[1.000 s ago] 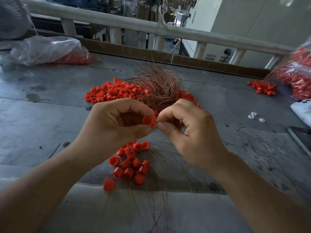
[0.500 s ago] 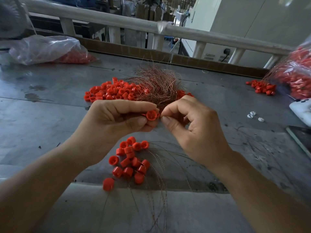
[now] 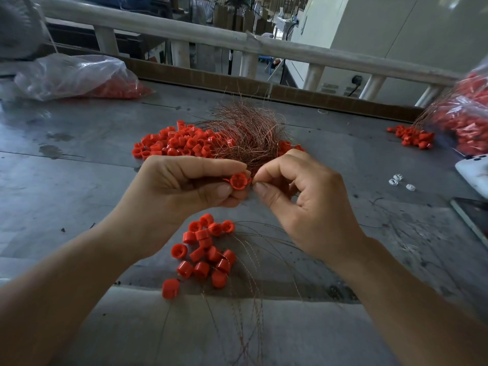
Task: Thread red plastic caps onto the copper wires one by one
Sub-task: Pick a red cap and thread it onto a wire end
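My left hand (image 3: 179, 186) pinches a red plastic cap (image 3: 238, 180) between thumb and forefinger, its open end toward me. My right hand (image 3: 303, 204) pinches a thin copper wire right beside the cap; the wire itself is too fine to make out there. Behind both hands lies a tangled bundle of copper wires (image 3: 248, 133) on a pile of loose red caps (image 3: 179, 142). Below the hands, a cluster of red caps (image 3: 206, 252) sits on wires that trail toward the near edge of the grey table (image 3: 66, 180).
A clear bag of red caps (image 3: 79, 77) lies far left. Another bag of caps (image 3: 467, 114) and a small heap of red caps (image 3: 412, 137) sit far right. A white device (image 3: 475, 173), a dark flat object (image 3: 472, 217) and small white parts (image 3: 398, 180) lie at the right edge.
Both hands rose slightly. The cap turned in my left hand so its open end faces me, and my right fingertips stayed at the cap.
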Available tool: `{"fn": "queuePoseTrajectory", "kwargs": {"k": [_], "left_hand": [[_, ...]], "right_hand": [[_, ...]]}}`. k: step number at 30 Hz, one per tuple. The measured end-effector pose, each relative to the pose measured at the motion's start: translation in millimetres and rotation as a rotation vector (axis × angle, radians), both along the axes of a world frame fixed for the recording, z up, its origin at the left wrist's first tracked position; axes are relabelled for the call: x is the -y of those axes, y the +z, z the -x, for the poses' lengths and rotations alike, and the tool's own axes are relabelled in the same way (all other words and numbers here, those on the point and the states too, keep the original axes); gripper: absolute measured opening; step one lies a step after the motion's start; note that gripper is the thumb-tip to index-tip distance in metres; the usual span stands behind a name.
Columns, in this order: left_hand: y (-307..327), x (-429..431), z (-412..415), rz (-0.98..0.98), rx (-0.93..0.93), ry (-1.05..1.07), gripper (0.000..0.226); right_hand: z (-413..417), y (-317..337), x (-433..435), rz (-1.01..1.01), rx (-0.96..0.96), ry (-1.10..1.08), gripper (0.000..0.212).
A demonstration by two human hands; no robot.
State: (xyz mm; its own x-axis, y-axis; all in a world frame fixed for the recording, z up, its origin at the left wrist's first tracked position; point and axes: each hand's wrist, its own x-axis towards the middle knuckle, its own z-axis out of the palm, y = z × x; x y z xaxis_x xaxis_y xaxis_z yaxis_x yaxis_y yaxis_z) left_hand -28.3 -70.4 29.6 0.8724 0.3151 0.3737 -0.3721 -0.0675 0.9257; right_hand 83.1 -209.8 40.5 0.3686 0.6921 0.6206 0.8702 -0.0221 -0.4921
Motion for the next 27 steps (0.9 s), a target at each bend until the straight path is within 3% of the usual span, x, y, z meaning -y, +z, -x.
{"fn": "queuePoseTrajectory", "kwargs": {"k": [17,22,27], "left_hand": [[-2.4,-2.3,-0.2,0.001,0.007,-0.025,0.030],[-3.3,-3.1,-0.3,0.049,0.020,-0.060,0.027],[-2.8,-3.5,0.0,0.183,-0.001,-0.170,0.024]], "right_hand": [[1.1,2.8,1.7,0.022,-0.025,0.021,0.006],[3.1,4.6,3.3,-0.001,-0.145,0.063,0.014],[3.5,6.1,4.2,0.012,-0.460,0.130,0.022]]}}
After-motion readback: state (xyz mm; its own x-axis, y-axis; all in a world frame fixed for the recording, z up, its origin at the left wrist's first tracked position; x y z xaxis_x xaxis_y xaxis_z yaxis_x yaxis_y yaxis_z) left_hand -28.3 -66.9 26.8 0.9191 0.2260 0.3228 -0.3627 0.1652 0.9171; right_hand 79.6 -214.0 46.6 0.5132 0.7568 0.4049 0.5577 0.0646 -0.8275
